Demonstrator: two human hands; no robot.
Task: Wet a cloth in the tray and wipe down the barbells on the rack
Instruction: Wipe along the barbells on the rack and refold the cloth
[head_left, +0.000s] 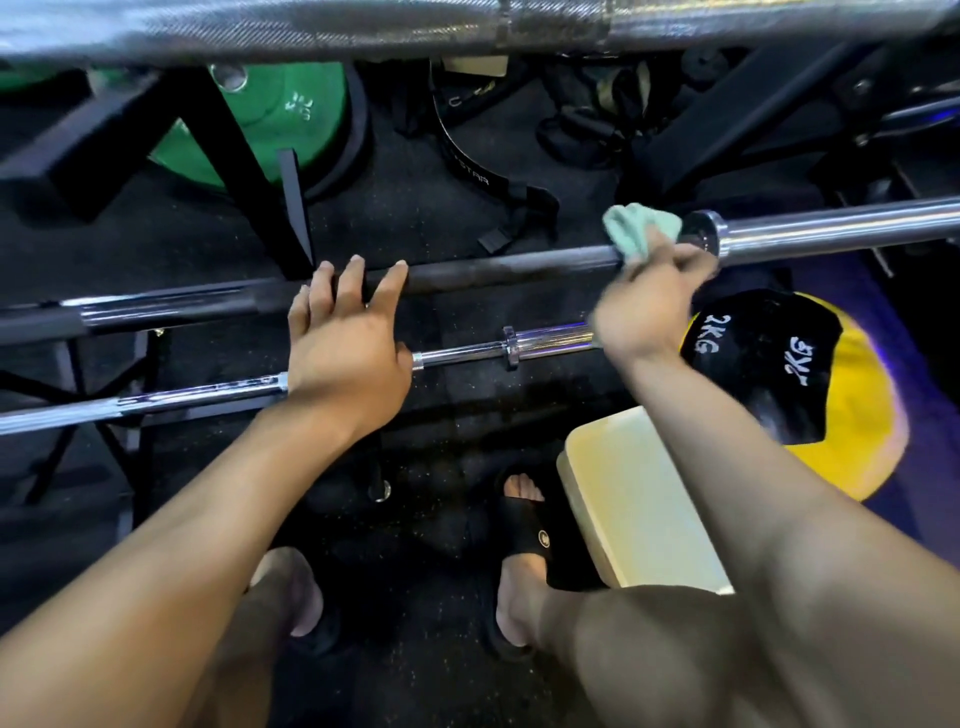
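While the person leans over the rack, the right hand (655, 291) grips a crumpled pale green cloth (641, 231) and presses it against the dark middle barbell (483, 270), right where the black shaft meets the collar of its shiny chrome sleeve (841, 223); the left hand (347, 338) rests on the same bar further along, fingers straight and spread over the top of it, holding nothing; three barbells can be counted, a thick knurled steel bar (467, 26) running blurred across the top of the view, the dark one under both hands, and a thinner chrome bar (208, 397) lower down, which passes beneath the left hand and comes out again toward the right wrist; black steel rack legs (208, 130) stand behind and to the left, with one green rubber weight plate (301, 119) leaning behind them; a black lifting belt with white lettering (467, 166) and a tangle of dark straps (597, 114) lie on the black speckled rubber floor (415, 218) beyond the bars; near the right forearm sits one yellow and black medicine ball marked 2KG (789, 374), and just beside it, close to the person's right foot, a cream rectangular plastic tray (634, 499), whose inside I cannot make out; both feet wear black slide sandals (535, 535), two in all, and stand on the floor below the bars.
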